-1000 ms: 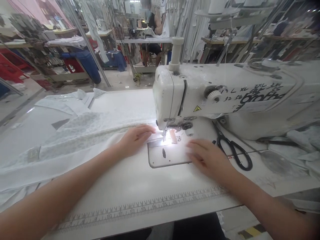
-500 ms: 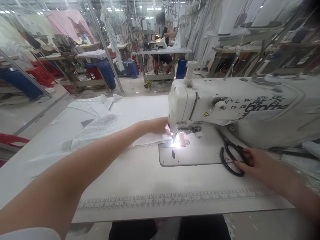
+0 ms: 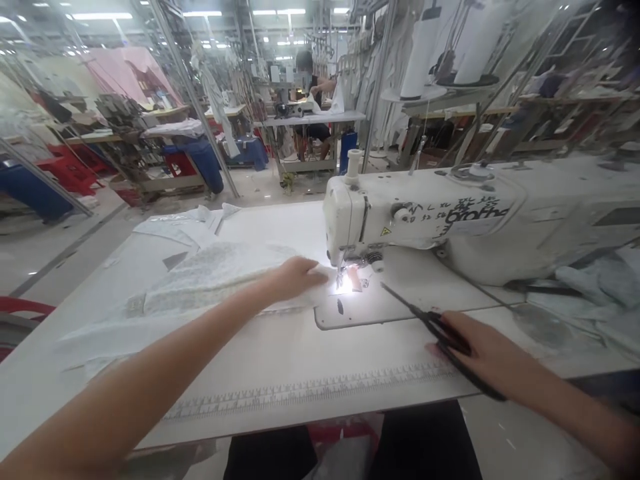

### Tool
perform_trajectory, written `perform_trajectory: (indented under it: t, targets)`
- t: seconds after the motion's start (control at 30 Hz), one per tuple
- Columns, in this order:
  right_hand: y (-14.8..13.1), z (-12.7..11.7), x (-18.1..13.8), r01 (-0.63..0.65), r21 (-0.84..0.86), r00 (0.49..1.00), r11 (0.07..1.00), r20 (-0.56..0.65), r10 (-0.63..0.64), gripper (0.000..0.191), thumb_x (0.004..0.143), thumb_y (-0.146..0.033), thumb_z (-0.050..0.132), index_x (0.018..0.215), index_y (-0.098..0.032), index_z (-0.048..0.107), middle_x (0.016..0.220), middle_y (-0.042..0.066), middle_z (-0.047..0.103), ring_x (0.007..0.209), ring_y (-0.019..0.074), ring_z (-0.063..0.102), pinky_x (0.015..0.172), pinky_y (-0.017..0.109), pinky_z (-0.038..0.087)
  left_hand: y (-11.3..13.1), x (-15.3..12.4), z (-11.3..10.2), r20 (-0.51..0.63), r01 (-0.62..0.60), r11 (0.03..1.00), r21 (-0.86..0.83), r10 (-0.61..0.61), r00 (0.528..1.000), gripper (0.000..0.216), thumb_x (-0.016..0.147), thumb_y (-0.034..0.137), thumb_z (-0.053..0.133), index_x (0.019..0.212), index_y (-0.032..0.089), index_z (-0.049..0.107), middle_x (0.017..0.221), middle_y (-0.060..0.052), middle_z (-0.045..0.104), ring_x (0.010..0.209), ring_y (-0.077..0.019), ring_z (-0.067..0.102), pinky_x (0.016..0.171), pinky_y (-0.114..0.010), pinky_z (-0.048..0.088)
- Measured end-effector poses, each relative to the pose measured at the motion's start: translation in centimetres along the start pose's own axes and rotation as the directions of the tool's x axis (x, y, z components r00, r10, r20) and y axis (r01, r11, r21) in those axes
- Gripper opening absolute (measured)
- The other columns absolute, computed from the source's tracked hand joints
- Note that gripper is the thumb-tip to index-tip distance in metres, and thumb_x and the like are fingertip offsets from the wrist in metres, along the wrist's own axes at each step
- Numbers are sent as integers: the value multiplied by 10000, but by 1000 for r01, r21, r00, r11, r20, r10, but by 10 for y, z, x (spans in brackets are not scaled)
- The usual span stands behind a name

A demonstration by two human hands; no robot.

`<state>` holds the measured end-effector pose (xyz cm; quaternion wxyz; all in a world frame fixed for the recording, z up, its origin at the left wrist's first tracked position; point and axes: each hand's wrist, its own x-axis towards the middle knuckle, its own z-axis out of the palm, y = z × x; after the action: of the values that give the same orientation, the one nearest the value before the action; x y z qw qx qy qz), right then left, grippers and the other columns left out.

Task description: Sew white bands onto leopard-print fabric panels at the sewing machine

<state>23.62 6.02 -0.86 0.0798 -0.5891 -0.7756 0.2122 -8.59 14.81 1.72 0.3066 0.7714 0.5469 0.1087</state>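
Observation:
My right hand (image 3: 477,343) is wrapped round the black handles of a pair of scissors (image 3: 410,307). The blades point up and left toward the lit needle area of a white sewing machine (image 3: 360,213). Just left of the needle, my left hand (image 3: 296,277) pinches the edge of a thin white fabric (image 3: 200,280); its fingertips are slightly blurred. That fabric spreads out leftward over the white table (image 3: 280,360). A small pinkish piece (image 3: 355,279) sits beside the presser foot, under the bright lamp.
A printed ruler strip (image 3: 300,393) runs along the table's front edge. Pale crumpled cloth (image 3: 575,293) lies at right, beside the machine. Thread cones (image 3: 423,60) stand behind it. Farther back, a person (image 3: 313,100) sits at another sewing table.
My right hand has picked the scissors up off the table and swung them left, tips toward the needle. My left hand has drawn back leftward from the needle. The camera view has shifted.

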Motion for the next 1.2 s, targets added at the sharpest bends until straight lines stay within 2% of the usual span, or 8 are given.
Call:
perform_trajectory:
  t: [0.1,0.2,0.33,0.53,0.7,0.8,0.93,1.2]
  targets:
    - [-35,17,-20,33,116,999,993,-5,-32,333,721,-451,615,914,-222,469,949,69,581,864,257,574,689,349,506,11,-62,5,26,126,942,-310,-124,992,364,795,521,501,828,183,633,639,-15,605,535,-146,550,483,-246,405]
    - [-68,28,-31,101,184,993,978,34,-109,427,671,-388,672,999,-232,448,1068,74,534,975,272,524,764,372,496,25,-110,17,32,136,779,-612,-147,989,274,780,454,580,785,185,631,717,-6,639,625,-130,583,570,-234,446]
    - [-104,32,-41,162,281,978,946,84,-192,341,685,-350,661,920,-229,446,1000,40,526,888,232,519,719,344,479,38,-143,32,9,95,741,-665,-119,993,209,789,383,598,778,178,639,741,7,646,677,-117,574,619,-215,438]
    - [-120,37,-69,171,320,982,932,15,-186,298,658,-275,664,760,-213,392,858,4,508,754,182,489,634,282,401,52,-163,45,3,42,712,-701,-56,998,196,804,351,587,798,164,646,796,-2,651,750,-123,571,685,-212,430]
    - [-102,78,-102,70,379,996,923,31,-88,319,730,-332,598,616,-206,328,651,-24,454,594,141,420,525,248,297,61,-170,66,143,133,609,-782,-33,989,220,782,354,603,763,136,630,685,-5,611,624,-106,544,603,-210,418]
    - [-90,96,-117,-1,463,996,886,78,-40,322,783,-391,523,607,-206,327,621,-26,434,581,140,408,513,242,285,58,-170,80,99,120,658,-743,-70,993,230,762,359,620,879,162,595,638,31,542,557,-82,485,537,-189,385]
    - [-83,81,-123,-12,398,1000,917,23,3,265,764,-345,550,674,-211,340,701,-22,452,627,147,431,547,247,322,52,-168,90,-36,61,705,-707,-122,992,307,744,391,629,976,205,549,653,49,517,546,-82,468,513,-188,382]
    - [-90,40,-108,145,141,989,979,-47,-139,338,663,-368,706,818,-205,454,905,15,526,858,211,494,684,291,390,54,-172,95,81,147,710,-688,-125,989,258,721,392,652,791,144,642,706,-6,581,628,-103,500,580,-210,393]
